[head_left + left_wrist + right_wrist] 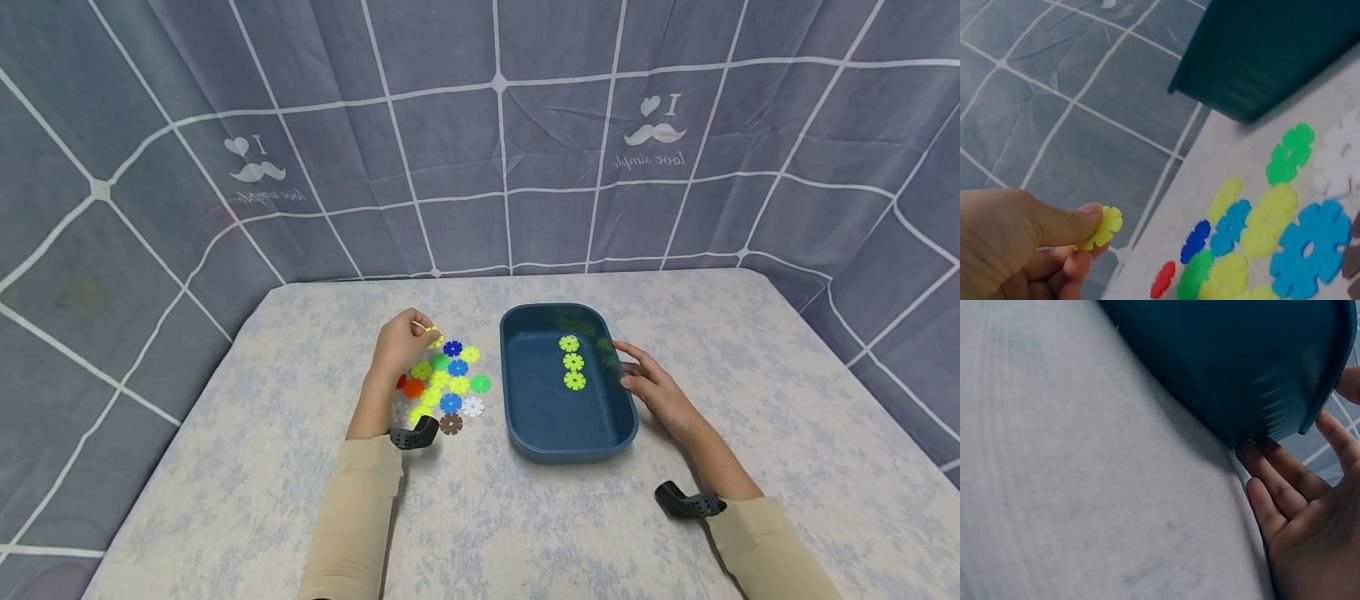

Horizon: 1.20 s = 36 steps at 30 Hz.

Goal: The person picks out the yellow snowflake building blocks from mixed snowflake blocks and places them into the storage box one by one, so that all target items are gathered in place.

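Observation:
Between thumb and fingers, my left hand point(400, 343) pinches a yellow notched plastic disc point(1105, 229), a snowflake-shaped building piece. It hovers over the far side of a loose group of such discs, among them a dark blue disc point(452, 348), an orange disc point(413, 388) and a brown disc point(451, 423). To the right stands a dark teal bin point(525, 455). Inside it three yellow-green discs point(573, 362) lie in a line. My right hand point(660, 396) rests against the bin's right side, its fingers fairly straight on the outer wall.
A pale patterned cloth point(465, 525) covers the table. Behind and at both sides hangs a grey-blue curtain point(450, 158) with white lines. Each wrist wears a black strap-on device, such as the right wrist device point(688, 501).

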### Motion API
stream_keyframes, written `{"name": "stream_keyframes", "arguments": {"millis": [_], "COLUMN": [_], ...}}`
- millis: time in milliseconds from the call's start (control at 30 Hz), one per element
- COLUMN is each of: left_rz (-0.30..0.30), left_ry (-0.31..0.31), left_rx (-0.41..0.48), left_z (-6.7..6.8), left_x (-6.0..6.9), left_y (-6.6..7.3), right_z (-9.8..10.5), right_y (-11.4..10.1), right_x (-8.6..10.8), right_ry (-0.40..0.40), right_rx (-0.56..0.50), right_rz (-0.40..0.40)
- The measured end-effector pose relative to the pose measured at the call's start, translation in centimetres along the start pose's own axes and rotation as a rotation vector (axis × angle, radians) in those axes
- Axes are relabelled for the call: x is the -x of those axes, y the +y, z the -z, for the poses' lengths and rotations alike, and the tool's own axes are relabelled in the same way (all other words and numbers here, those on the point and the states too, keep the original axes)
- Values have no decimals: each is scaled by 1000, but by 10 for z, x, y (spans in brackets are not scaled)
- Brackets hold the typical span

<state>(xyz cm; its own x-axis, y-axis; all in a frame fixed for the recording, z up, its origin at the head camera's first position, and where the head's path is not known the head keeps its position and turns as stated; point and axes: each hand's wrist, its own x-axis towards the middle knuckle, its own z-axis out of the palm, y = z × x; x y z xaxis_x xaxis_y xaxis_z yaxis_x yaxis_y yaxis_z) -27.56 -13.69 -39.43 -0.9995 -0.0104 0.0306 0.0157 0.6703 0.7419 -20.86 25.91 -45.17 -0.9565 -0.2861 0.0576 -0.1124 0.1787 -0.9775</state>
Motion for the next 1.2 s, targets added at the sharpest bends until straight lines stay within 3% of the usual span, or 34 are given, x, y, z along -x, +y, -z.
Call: {"name": "stream_keyframes", "arguments": {"millis": [300, 600, 1200], "left_rz": [-93, -154, -199], "left_ry": [-49, -98, -162], "left_rx": [45, 67, 115], "left_z": [2, -4, -23], "left_x": [7, 14, 22], "left_y": [21, 38, 60], "right_z": [0, 0, 0], "right_y": [-2, -2, -1], "right_x": [1, 2, 2], "right_ry": [-7, -9, -4], "right_rx": [-9, 1, -2], "right_rz": [17, 17, 10]}}
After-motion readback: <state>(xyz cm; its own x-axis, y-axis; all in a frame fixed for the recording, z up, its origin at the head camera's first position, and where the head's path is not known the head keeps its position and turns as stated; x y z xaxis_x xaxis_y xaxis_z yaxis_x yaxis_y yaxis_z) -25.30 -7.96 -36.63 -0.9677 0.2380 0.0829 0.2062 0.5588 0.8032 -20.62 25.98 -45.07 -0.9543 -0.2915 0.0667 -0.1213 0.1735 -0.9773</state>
